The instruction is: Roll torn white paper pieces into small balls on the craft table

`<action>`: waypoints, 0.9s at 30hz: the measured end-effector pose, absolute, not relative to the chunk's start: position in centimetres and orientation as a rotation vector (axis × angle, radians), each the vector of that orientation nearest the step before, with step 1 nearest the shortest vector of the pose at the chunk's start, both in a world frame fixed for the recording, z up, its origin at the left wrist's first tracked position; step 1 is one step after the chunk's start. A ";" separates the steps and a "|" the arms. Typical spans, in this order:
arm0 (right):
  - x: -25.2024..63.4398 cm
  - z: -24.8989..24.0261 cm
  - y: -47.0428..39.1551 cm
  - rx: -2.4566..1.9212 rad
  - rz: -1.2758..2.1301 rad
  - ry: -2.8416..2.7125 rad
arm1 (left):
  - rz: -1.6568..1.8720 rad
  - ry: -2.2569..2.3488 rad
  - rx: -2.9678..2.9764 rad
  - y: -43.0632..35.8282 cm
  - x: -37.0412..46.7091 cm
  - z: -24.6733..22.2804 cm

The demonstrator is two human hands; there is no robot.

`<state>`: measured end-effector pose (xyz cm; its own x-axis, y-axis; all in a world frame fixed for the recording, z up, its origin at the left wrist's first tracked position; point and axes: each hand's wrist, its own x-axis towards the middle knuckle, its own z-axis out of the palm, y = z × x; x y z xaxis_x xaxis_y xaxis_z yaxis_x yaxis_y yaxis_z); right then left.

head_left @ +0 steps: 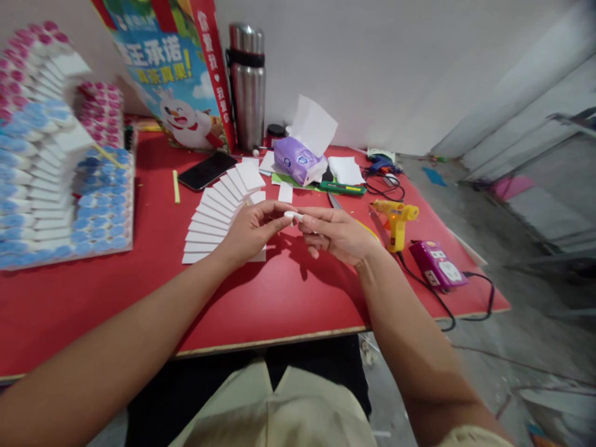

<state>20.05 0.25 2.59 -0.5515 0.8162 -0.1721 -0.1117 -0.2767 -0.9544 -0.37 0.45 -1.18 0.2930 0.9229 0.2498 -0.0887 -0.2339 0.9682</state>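
Between the fingertips of both hands is a small white paper roll [292, 215], partly curled and partly covered by the fingers. My left hand [255, 228] pinches its left end with thumb and forefinger. At its right end, the thumb and fingers of my right hand [338, 233] close on it. Just left of and beneath my left hand, a fan of white cards [209, 225] lies spread on the red table [279, 304]. A single small white card [285, 193] rests just beyond the fingertips.
A yellow glue gun [395, 217] and a purple power socket [436, 264] with black cords sit at right. Behind are a green utility knife [342, 188], purple tissue pack [298, 161], phone [208, 171] and steel flask [248, 93]. Pink and blue paper-roll work [37, 192] stands left.
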 end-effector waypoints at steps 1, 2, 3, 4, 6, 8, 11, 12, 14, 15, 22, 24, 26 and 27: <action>20.0 2.4 0.3 -0.926 1.811 -1.392 | 1.173 0.820 1.469 0.5 -0.4 -1.2; 19.9 2.3 0.3 -0.956 1.702 -1.460 | 1.177 0.829 1.461 0.5 -0.4 -1.2; 19.8 2.1 0.2 -1.004 1.559 -1.528 | 1.183 0.840 1.451 0.4 -0.4 -1.2; 19.7 2.0 0.2 -1.063 1.391 -1.598 | 1.191 0.850 1.441 0.4 -0.4 -1.2; 19.4 1.7 0.0 -1.170 1.023 -1.709 | 1.210 0.869 1.424 0.3 -0.2 -1.1; 18.9 1.6 -0.3 -1.194 0.708 -1.790 | 1.237 0.882 1.409 0.1 0.0 -1.0; 18.3 1.5 -0.8 -1.110 0.396 -1.877 | 1.296 0.883 1.376 -0.1 0.4 -1.0; 18.2 1.5 -0.9 -1.079 0.334 -1.902 | 1.315 0.878 1.364 -0.2 0.4 -1.0; 18.0 1.5 -1.1 -1.033 0.268 -1.942 | 1.337 0.864 1.352 -0.2 0.4 -1.1; 18.0 1.6 -1.1 -1.015 0.258 -1.960 | 1.340 0.857 1.350 -0.2 0.4 -1.1; 18.5 1.6 -0.9 -0.919 0.341 -2.006 | 1.358 0.817 1.322 -0.1 0.2 -1.3; 18.5 1.7 -0.9 -0.935 0.390 -1.990 | 1.363 0.803 1.304 -0.2 0.3 -1.2; 18.5 1.8 -1.0 -0.952 0.421 -1.968 | 1.366 0.812 1.273 -0.3 0.5 -1.1; 18.5 1.8 -1.0 -0.957 0.424 -1.955 | 1.368 0.822 1.250 -0.3 0.6 -1.0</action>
